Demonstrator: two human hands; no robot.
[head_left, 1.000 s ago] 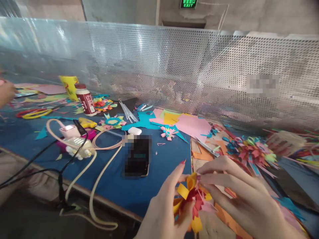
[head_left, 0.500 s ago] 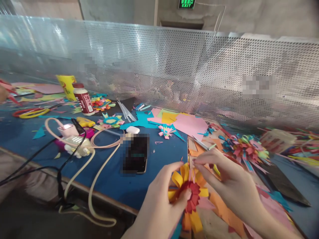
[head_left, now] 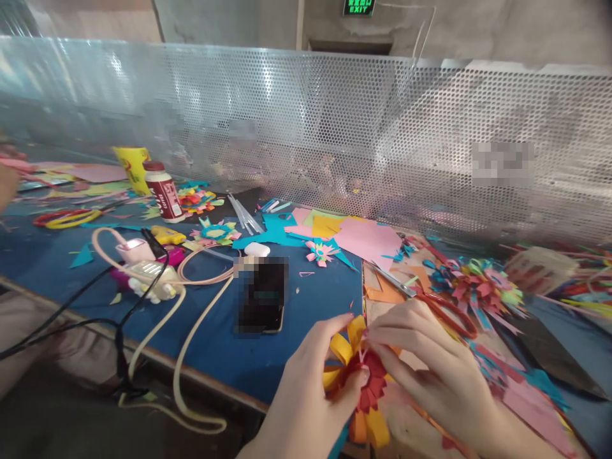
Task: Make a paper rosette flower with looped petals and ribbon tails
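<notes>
A paper flower [head_left: 375,386] with yellow and orange looped petals and a red toothed centre is held over the table's right part. My left hand [head_left: 308,386] grips it from the left, thumb pressed on the red centre. From the right, my right hand [head_left: 430,357] closes thumb and fingers on a thin pale-pink paper strip [head_left: 362,350] at the flower's upper edge. The strip's far end is hidden by my fingers. Just beyond my right hand lie scissors [head_left: 454,313] with orange-red handles.
A phone [head_left: 270,293] lies left of my hands, near a power strip [head_left: 153,280] with cables. Paper sheets [head_left: 368,239], small paper flowers [head_left: 321,252] and a bottle [head_left: 165,194] stand or lie further back. A perforated metal screen [head_left: 287,127] closes off the far side. Another person's hand [head_left: 7,178] shows at far left.
My right hand has come down and closer to the flower, fingers now against its upper petals. More of the scissors is uncovered. My left hand keeps its grip.
</notes>
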